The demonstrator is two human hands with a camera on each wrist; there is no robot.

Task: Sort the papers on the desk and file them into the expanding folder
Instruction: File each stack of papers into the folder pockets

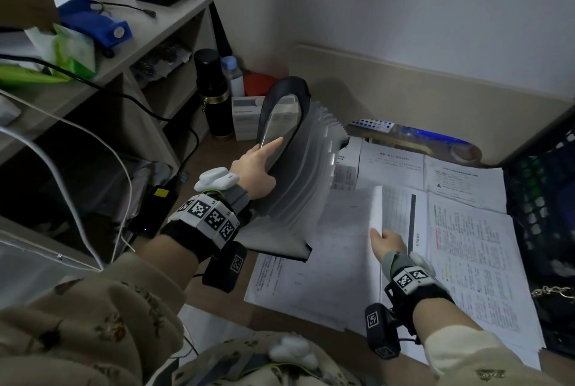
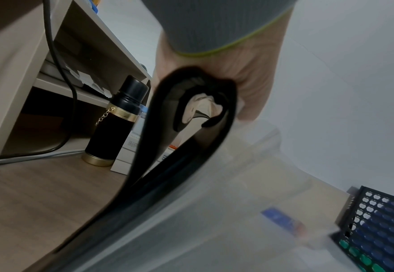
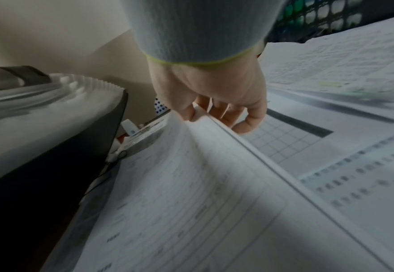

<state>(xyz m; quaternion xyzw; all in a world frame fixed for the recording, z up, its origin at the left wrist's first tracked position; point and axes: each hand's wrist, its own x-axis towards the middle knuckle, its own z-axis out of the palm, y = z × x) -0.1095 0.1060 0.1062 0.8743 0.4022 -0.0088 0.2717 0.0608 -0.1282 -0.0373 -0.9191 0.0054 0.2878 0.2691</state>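
Expanding folder (image 1: 295, 174) propped open on tabletop (image 1: 214, 155), front flap gripped by left hand (image 1: 253, 172). Sheet (image 1: 351, 230) lifted, edge pinched by right hand (image 1: 385, 241). Other papers (image 1: 466, 230) left spread unfiled; filing judged barely begun.

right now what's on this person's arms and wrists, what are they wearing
Both forearms wear cream sleeves with a small floral print. Left hand and right hand are bare, with grey ribbed cuffs edged yellow-green. Each wrist has a black band of white square-code tags, a white clip-on device and a black tagged box hanging beneath.
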